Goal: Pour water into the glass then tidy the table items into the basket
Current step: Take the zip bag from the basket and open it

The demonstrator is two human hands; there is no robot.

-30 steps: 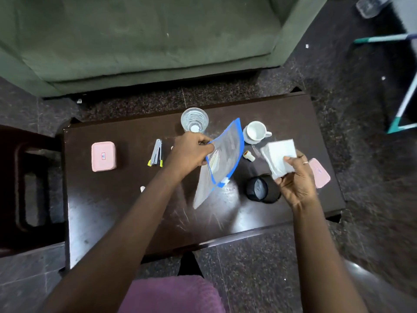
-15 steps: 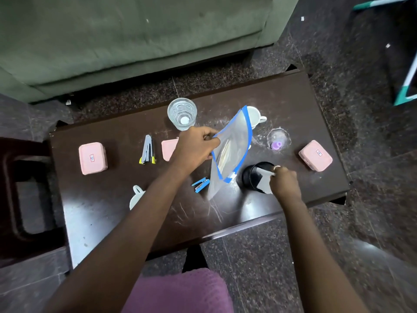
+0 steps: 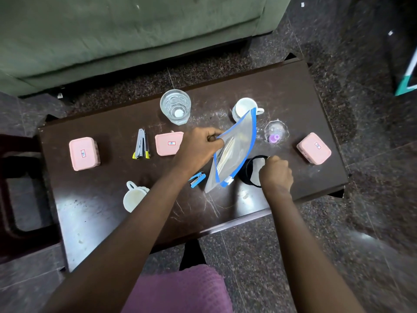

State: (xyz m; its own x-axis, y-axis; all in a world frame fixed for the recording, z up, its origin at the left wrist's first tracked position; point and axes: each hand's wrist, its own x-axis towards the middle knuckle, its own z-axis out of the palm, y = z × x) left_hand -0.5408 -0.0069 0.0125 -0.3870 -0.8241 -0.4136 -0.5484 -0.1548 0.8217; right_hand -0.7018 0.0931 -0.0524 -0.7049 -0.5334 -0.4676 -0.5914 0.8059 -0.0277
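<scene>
The glass (image 3: 175, 106) of water stands at the far edge of the dark table (image 3: 94, 213), left of a white cup (image 3: 243, 107). Near the middle, the left hand (image 3: 198, 148) pinches the top edge of a clear zip bag (image 3: 234, 152) with blue trim, holding it up off the table. Just right of it, the right hand (image 3: 275, 173) closes on white paper (image 3: 257, 169) at the mouth of a black round basket (image 3: 247, 175). Three pink boxes (image 3: 84, 153), a stapler (image 3: 141, 143) and another white cup (image 3: 133, 197) lie around.

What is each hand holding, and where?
The left hand pinches the blue-edged zip pouch at its top edge. The right hand holds white paper inside the black container.
</scene>
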